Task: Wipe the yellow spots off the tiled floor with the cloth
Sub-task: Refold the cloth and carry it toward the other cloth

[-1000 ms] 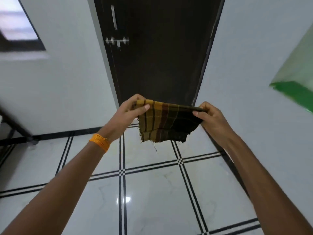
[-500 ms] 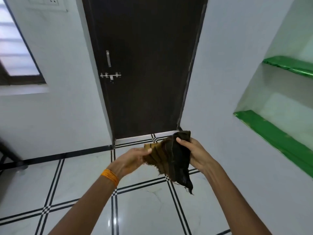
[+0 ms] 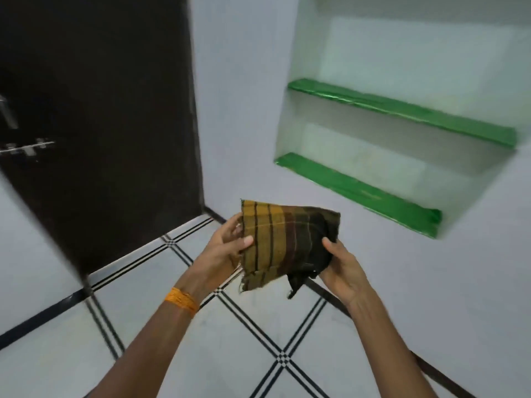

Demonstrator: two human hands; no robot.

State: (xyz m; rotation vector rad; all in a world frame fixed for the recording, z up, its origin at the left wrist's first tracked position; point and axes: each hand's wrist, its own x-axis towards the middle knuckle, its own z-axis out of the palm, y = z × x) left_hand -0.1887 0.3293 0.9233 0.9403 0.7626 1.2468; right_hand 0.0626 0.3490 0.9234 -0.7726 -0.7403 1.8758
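Cloth (image 3: 283,242), checked, soft and light: we pinch its left edge, left hand (image 3: 222,251), right hand (image 3: 342,268) gripping the right.

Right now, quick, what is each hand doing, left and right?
Left hand: closed on the checked cloth, thumb pinching its left edge.
Right hand: closed on the cloth's dark right side, held above the floor.

Head cam looks fwd/down at tiled floor (image 3: 218,363), tilted.
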